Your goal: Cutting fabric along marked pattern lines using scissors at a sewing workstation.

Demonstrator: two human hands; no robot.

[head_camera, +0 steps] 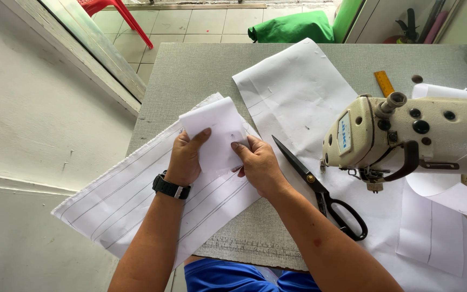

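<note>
Both hands were pinched on a small white fabric piece [215, 130], held just above a larger striped white fabric panel [136, 197] that lay across the near left corner of the grey worktop [201, 70]. The left hand [186, 157], with a black wristwatch [171, 187] on its wrist, gripped the piece's left edge with the thumb on top; the right hand [258, 162] clamped the lower right edge, fingers curled under. The two hands sat close together, nearly touching, and the piece bowed slightly between them.

To do this well, it seemed wise to keep the edges level and the cloth taut between both grips, so the fold or alignment stayed true against the stripes below. The black-handled scissors [320, 192] lay just right of the right hand, blades pointing away, on white paper pattern sheets [298, 92]. The cream sewing machine [406, 135] stood farther right, with a yellow ruler [384, 83] behind it.
</note>
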